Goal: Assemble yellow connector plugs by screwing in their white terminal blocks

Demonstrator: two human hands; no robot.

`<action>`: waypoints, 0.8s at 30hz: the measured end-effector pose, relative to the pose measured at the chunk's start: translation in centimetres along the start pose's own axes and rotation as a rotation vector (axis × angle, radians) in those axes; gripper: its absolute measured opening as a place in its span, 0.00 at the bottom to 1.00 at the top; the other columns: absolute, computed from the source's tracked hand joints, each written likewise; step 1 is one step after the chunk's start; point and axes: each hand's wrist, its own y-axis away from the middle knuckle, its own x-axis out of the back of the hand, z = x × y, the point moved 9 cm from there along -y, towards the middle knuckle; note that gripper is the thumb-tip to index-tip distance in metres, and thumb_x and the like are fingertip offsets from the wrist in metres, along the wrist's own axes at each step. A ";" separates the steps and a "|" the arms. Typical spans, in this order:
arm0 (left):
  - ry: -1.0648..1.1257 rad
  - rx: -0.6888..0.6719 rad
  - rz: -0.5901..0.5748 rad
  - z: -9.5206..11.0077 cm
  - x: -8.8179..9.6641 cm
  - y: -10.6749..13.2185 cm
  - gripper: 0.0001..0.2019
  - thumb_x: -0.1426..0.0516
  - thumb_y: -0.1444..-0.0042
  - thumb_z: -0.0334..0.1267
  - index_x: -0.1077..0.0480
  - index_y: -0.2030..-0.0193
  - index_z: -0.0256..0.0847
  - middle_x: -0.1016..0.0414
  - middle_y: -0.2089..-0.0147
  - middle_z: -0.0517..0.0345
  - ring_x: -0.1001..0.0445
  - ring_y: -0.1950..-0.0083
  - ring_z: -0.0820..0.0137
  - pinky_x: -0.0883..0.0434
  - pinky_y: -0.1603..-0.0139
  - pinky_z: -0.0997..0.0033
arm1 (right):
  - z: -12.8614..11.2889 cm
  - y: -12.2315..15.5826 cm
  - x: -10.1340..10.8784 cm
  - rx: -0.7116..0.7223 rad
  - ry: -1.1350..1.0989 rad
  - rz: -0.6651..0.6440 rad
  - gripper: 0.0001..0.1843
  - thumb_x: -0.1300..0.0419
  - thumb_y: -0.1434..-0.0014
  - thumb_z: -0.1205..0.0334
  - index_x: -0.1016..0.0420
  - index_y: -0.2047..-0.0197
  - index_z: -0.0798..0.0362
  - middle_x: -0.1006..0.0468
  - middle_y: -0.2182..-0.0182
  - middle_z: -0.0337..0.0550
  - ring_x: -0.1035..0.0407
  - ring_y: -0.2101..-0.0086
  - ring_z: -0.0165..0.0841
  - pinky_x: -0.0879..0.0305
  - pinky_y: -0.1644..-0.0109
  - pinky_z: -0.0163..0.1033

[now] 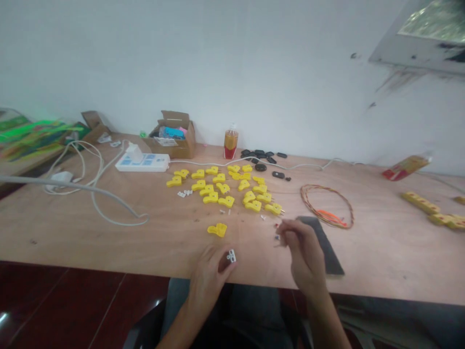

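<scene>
My left hand (210,271) is at the table's front edge, thumb and fingers closed on a small white plastic plug insert (231,256) with dark holes. Just beyond it lies an open yellow plug shell (218,230). To the right, my right hand (303,252) hovers over the table with its fingertips pinched together; what they hold, if anything, cannot be made out. Beside those fingertips are small red and dark parts (277,237), too small to name. Several yellow plugs (253,205) are spread across the middle of the table, some with metal pins showing.
A dark flat strip (325,247) lies beside my right hand, with a wire coil (327,206) beyond. At the back are a white power strip (143,162), a cardboard box (187,145), a bottle (230,143) and black pieces (259,154). Loose white cable (98,189) loops on the left.
</scene>
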 end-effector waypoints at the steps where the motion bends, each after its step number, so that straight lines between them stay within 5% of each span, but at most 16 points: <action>1: -0.004 -0.001 0.004 0.0 -0.1 0.1 0.13 0.33 0.37 0.36 0.21 0.47 0.47 0.14 0.52 0.53 0.15 0.52 0.56 0.16 0.52 0.57 | 1.4 -0.5 -0.1 -0.057 0.197 -0.071 0.13 0.50 0.22 0.58 0.29 0.41 0.45 0.19 0.60 0.43 0.24 0.64 0.35 0.26 0.60 0.39; 3: -0.009 -0.006 0.007 0.1 -0.2 0.1 0.13 0.35 0.35 0.36 0.21 0.45 0.48 0.14 0.51 0.53 0.15 0.50 0.56 0.16 0.50 0.57 | 4.1 -1.3 -1.0 -0.128 0.482 -0.251 0.11 0.45 0.24 0.55 0.23 0.48 0.47 0.18 0.58 0.45 0.23 0.60 0.39 0.28 0.59 0.41; 7: 0.008 -0.040 0.038 0.6 0.4 -0.1 0.14 0.36 0.33 0.39 0.22 0.42 0.49 0.15 0.43 0.51 0.17 0.43 0.54 0.19 0.42 0.50 | 7.5 -2.2 -3.3 -0.170 0.626 -0.345 0.12 0.42 0.27 0.58 0.17 0.57 0.50 0.17 0.56 0.51 0.23 0.55 0.45 0.28 0.56 0.44; 14: 0.060 -0.020 0.088 0.9 2.0 -0.4 0.11 0.36 0.33 0.42 0.20 0.45 0.48 0.16 0.44 0.50 0.16 0.45 0.55 0.17 0.45 0.52 | 8.3 -2.0 -6.6 -0.142 0.716 -0.449 0.14 0.45 0.28 0.67 0.15 0.54 0.53 0.17 0.53 0.56 0.22 0.54 0.45 0.28 0.53 0.45; 20: 0.090 0.066 0.027 -0.3 1.2 -0.5 0.12 0.35 0.36 0.36 0.21 0.46 0.46 0.15 0.46 0.50 0.16 0.48 0.56 0.16 0.50 0.56 | 7.6 -1.9 -6.3 -0.094 0.721 -0.467 0.16 0.45 0.29 0.72 0.17 0.50 0.49 0.17 0.48 0.51 0.24 0.48 0.43 0.29 0.48 0.42; 24: 0.077 0.081 -0.019 -0.7 0.6 -0.6 0.21 0.30 0.42 0.33 0.21 0.42 0.46 0.15 0.47 0.50 0.16 0.47 0.54 0.17 0.47 0.53 | 8.0 -2.1 -4.2 -0.113 0.750 -0.425 0.20 0.48 0.30 0.74 0.20 0.45 0.49 0.19 0.47 0.52 0.24 0.49 0.43 0.28 0.55 0.40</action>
